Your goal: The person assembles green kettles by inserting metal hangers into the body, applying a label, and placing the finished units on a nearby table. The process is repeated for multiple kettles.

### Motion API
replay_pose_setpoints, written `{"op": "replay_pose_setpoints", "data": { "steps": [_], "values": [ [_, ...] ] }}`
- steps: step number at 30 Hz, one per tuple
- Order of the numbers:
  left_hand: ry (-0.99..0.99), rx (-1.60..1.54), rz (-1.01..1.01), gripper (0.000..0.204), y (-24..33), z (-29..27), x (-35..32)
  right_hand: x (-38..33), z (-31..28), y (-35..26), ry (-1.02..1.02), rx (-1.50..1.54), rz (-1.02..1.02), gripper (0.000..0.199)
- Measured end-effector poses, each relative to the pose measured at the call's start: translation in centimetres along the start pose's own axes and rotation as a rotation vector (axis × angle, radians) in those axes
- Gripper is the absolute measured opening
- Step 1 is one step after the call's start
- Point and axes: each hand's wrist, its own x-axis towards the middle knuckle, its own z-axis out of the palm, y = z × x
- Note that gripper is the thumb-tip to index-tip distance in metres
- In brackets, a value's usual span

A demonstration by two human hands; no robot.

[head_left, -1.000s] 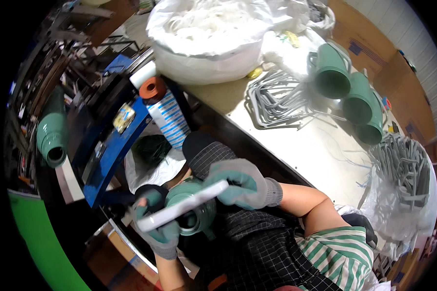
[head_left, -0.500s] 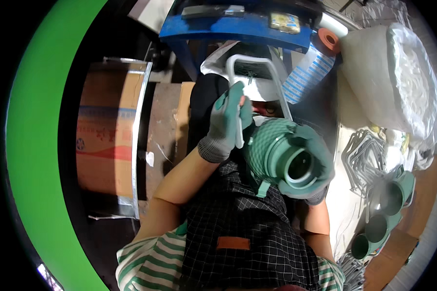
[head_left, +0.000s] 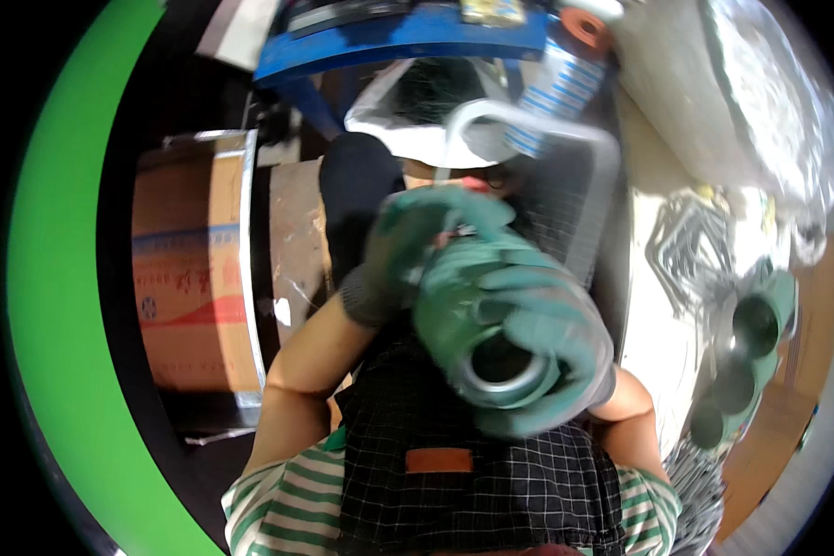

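Note:
A green vacuum-jug body [head_left: 440, 310] with a round, pale-rimmed mouth is held over my lap, tilted so the mouth faces me. My right hand [head_left: 570, 338], in a green-and-grey glove, is closed round its right side. A pale grey loop handle [head_left: 537, 120] rises beyond the body. My left hand [head_left: 398, 246], gloved alike, closes on the handle's left leg against the jug's far left side. Motion smears these fingers, and the handle's end is hidden. Where the right leg of the handle ends, behind the jug, I cannot tell.
A blue bench [head_left: 398, 46] stands ahead, a white sack [head_left: 408, 144] beneath it. Left is a cardboard box [head_left: 195, 315]. On the right surface lie wire-like grey handles [head_left: 690, 246], several green jug bodies [head_left: 737, 380] and a large plastic-wrapped bundle [head_left: 676, 83].
The jug body has moved left and nearer to me. My left hand has brought the handle's leg against the jug, and the handle loop has swung right. The view has shifted slightly.

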Motion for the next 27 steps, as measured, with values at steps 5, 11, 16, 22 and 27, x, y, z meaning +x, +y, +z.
{"op": "replay_pose_setpoints", "data": {
  "steps": [5, 11, 16, 22, 27],
  "values": [
    [0.049, -0.595, -0.086, 0.024, 0.4, -1.9, -3.4, 0.5, 1.5, 4.2, 0.709, 0.594, 0.338, 0.061],
    [0.278, 0.48, 0.037, 0.026, 1.8, -2.0, -4.3, 0.0, 3.2, 5.9, 0.46, 1.007, 0.707, 0.033],
    [-0.12, 0.729, 0.445, 0.029, 5.5, 0.4, -6.1, 0.6, 3.4, 6.9, 0.473, 1.03, 0.787, 0.032],
    [-0.012, 0.569, 0.706, 0.041, 3.3, 3.1, -6.4, 0.5, 3.5, 4.7, 0.396, 0.129, 0.206, 0.03],
    [0.074, 0.534, 0.795, 0.052, 4.5, 4.5, -4.5, -0.5, 2.9, 6.1, 0.671, 0.653, 0.62, 0.032]
  ]
}}
